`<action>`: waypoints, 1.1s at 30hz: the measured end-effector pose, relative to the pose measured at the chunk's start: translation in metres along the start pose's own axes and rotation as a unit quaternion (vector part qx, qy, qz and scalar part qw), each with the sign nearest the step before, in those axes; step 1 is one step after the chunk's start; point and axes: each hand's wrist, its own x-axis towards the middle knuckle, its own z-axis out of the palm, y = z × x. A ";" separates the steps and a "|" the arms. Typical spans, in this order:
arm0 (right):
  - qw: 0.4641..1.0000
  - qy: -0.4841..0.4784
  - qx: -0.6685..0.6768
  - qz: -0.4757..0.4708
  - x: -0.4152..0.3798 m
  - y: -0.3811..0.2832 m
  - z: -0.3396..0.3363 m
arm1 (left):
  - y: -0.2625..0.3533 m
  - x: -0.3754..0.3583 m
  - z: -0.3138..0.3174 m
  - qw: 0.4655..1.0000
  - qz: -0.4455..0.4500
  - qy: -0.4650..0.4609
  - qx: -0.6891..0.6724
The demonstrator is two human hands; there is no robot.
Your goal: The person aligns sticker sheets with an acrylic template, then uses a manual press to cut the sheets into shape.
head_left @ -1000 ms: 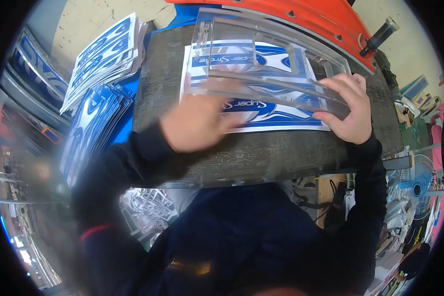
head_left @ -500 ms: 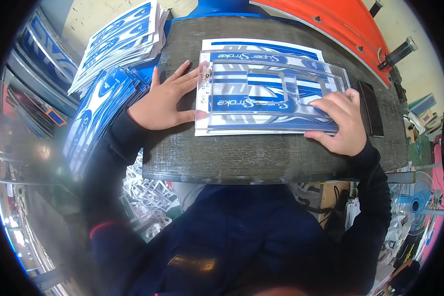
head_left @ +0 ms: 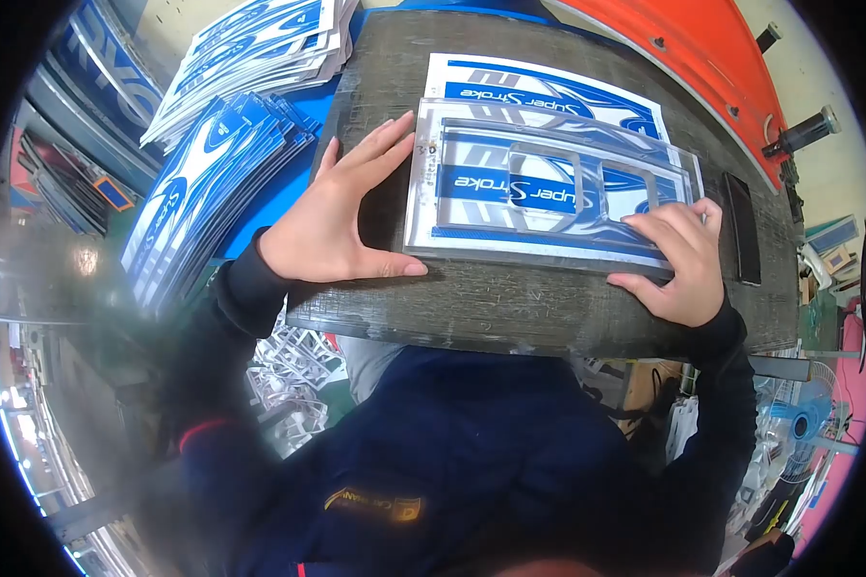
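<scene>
A clear plastic frame (head_left: 589, 173) with rectangular cut-outs lies over a blue and white printed sheet (head_left: 548, 82) on the dark board (head_left: 404, 313). "SuperStroke" lettering shows through it, and the sheet's upper part sticks out beyond its far edge. At the frame's left end, my left hand (head_left: 342, 212) is spread, with thumb and fingertips by the corners. My right hand (head_left: 678, 260) grips the right end, fingers on top and thumb at the near edge.
Stacks of printed sheets (head_left: 250, 48) and cut blue and white pieces (head_left: 207, 183) lie at the left. A dark flat object (head_left: 742, 229) rests right of the frame. Behind the board stands a large orange panel (head_left: 688, 62). A blue fan (head_left: 803, 423) is at the lower right.
The frame has shifted toward the near side over the sheet, uncovering more of its far part. My left hand has opened wider at the frame's left end. The whole view has shifted slightly.
</scene>
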 end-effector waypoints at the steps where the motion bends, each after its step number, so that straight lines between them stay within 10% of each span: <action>1: 1.000 -0.002 0.001 0.000 -0.001 -0.001 0.000 | 0.000 0.000 0.000 1.000 -0.003 0.001 -0.006; 27: 0.999 -0.051 0.010 0.014 -0.008 0.004 0.005 | -0.003 -0.005 -0.001 1.000 -0.005 0.003 -0.025; 33: 0.987 -0.025 0.017 0.161 -0.038 0.031 -0.021 | 0.004 0.001 -0.004 1.000 -0.023 -0.016 -0.003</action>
